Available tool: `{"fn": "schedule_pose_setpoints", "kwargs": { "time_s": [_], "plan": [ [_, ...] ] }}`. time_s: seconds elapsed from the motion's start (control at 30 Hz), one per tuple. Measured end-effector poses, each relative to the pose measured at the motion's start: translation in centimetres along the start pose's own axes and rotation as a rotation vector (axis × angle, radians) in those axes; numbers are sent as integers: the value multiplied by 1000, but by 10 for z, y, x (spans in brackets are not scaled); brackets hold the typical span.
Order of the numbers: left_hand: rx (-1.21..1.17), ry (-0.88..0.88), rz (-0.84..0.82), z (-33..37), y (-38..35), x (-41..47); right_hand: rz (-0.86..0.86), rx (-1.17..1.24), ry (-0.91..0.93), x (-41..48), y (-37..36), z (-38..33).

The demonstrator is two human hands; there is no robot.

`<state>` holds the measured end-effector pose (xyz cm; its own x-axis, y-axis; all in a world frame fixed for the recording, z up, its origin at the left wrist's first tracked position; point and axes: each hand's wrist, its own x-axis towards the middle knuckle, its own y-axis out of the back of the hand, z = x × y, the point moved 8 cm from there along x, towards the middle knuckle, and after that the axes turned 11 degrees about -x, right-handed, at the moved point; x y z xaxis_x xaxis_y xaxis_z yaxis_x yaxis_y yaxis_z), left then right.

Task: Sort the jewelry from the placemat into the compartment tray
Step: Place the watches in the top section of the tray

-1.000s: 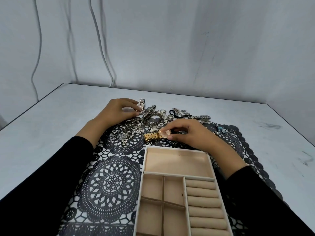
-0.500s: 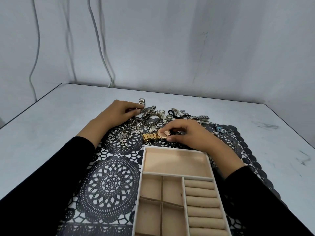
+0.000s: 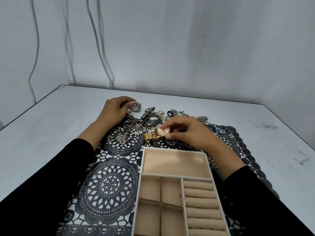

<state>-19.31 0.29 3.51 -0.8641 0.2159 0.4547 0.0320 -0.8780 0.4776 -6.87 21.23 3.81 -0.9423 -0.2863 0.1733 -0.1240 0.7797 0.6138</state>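
A beige compartment tray (image 3: 175, 149) lies on a black lace placemat (image 3: 109, 184), all its compartments bare. Just beyond its far edge my right hand (image 3: 189, 132) pinches a gold watch (image 3: 158, 133) by its round pink face, the band trailing left onto the mat. My left hand (image 3: 114, 111) grips a silver watch (image 3: 135, 107) at the mat's far left edge. A heap of silver and pearl jewelry (image 3: 127, 133) lies between the hands.
More chains, clips and bracelets (image 3: 172, 114) stretch along the mat's far edge. Small rings and blue beads (image 3: 219, 132) sit to the right of my right hand. The grey table (image 3: 51, 126) runs to a wall with hanging cables (image 3: 98, 48).
My right hand has tilted the gold watch's face up off the mat. My left hand has turned the silver watch, its round face showing now.
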Motion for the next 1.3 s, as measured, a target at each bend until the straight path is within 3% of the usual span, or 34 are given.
{"fn": "schedule_pose_setpoints", "kwargs": {
  "time_s": [0.73, 0.97, 1.3],
  "plan": [
    [31, -62, -56, 2, -7, -2, 34, 131, -76, -3, 3, 4],
    [-122, -54, 34, 7, 1, -2, 66, 128, -50, 1, -1, 5],
    [-257, 31, -17, -2, 0, 0, 86, 72, -75, 1, 0, 11]
  ]
}}
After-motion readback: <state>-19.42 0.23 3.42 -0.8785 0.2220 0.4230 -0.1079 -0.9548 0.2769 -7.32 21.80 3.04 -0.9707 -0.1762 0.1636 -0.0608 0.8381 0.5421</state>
